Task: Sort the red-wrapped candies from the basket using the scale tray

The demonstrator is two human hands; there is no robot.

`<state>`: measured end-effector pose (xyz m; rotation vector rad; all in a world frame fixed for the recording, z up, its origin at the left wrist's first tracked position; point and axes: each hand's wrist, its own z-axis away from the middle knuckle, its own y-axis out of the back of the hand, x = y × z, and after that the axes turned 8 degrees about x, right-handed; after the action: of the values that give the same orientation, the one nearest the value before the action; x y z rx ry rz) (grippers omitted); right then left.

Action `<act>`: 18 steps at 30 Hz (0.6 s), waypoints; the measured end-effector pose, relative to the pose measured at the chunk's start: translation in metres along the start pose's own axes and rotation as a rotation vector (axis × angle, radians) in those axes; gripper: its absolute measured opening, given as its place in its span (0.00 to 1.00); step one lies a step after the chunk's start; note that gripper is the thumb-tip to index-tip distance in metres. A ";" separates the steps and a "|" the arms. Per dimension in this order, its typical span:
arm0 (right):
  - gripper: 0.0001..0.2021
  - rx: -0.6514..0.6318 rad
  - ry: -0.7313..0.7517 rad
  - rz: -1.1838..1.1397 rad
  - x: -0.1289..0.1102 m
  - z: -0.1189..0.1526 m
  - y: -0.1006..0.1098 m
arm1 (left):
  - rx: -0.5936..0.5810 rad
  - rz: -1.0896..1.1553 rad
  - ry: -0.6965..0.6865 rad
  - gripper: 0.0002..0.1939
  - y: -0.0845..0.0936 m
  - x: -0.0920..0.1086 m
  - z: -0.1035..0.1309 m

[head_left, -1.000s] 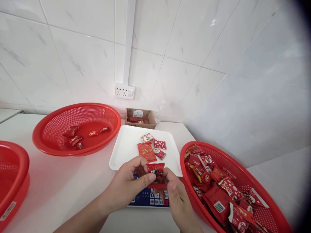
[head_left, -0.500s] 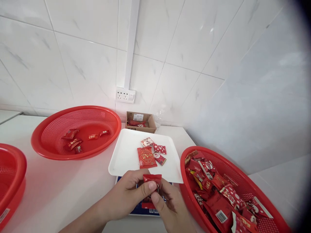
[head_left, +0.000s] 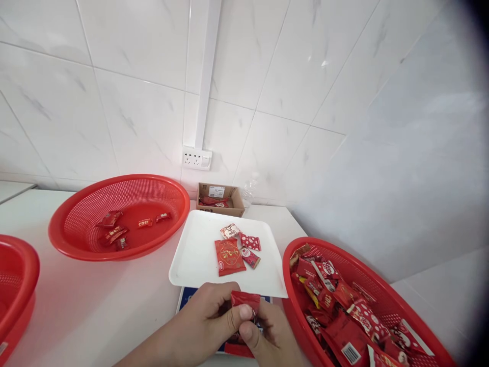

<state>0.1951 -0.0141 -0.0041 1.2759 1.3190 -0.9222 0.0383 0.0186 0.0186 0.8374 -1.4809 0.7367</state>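
Observation:
Both my hands hold a small red snack packet (head_left: pixel 246 299) low in the middle of the view. My left hand (head_left: pixel 206 321) pinches it from the left, and my right hand (head_left: pixel 274 331) grips its right side. The two thumbs press side by side on its front, hiding much of it. Just beyond them lies a white tray (head_left: pixel 193 255), above a blue-faced device (head_left: pixel 185 296) that looks like a scale. On the tray are a larger red packet (head_left: pixel 229 257), a white-and-red packet (head_left: pixel 229 231), a dotted red packet (head_left: pixel 250 241) and a small red packet (head_left: pixel 250 258).
A red basket (head_left: pixel 287 278) at right is heaped with red packets. Another red basket (head_left: pixel 76 216) at left holds several small ones. A third basket (head_left: pixel 28 270) is cut off at far left. A cardboard box (head_left: pixel 232 210) with packets stands behind the tray, near the tiled wall.
My hands and the packet have shifted slightly right and down in the view. The packet's upper end now tilts a bit. The surroundings sit a little lower as the camera moved.

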 end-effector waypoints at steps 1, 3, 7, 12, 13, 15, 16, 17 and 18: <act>0.23 -0.002 -0.006 -0.001 -0.002 0.000 -0.001 | 0.004 0.002 -0.018 0.22 0.000 0.000 0.000; 0.24 0.008 -0.011 0.017 -0.004 0.002 -0.004 | 0.022 -0.007 -0.042 0.24 0.001 -0.001 0.000; 0.28 0.126 0.031 0.118 -0.008 0.005 -0.008 | 0.062 -0.109 -0.005 0.24 0.001 -0.004 -0.001; 0.25 0.123 0.011 0.159 -0.008 0.004 -0.007 | 0.078 -0.226 -0.025 0.23 -0.001 -0.005 -0.001; 0.24 0.101 0.013 0.156 -0.007 0.004 -0.007 | 0.080 -0.209 -0.032 0.23 -0.001 -0.005 0.000; 0.22 0.092 0.024 0.156 -0.006 0.002 -0.007 | 0.084 -0.146 -0.058 0.24 -0.001 -0.004 0.001; 0.21 0.108 0.028 0.159 -0.006 0.001 -0.007 | 0.083 -0.108 -0.075 0.24 -0.001 -0.004 0.001; 0.20 0.135 0.031 0.160 -0.006 0.000 -0.006 | 0.083 -0.073 -0.086 0.24 -0.001 -0.003 0.001; 0.20 0.167 0.033 0.154 -0.006 -0.001 -0.005 | 0.076 -0.048 -0.086 0.24 -0.001 -0.003 0.002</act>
<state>0.1892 -0.0151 0.0016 1.5055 1.1695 -0.9202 0.0383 0.0169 0.0158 0.9697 -1.5114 0.7330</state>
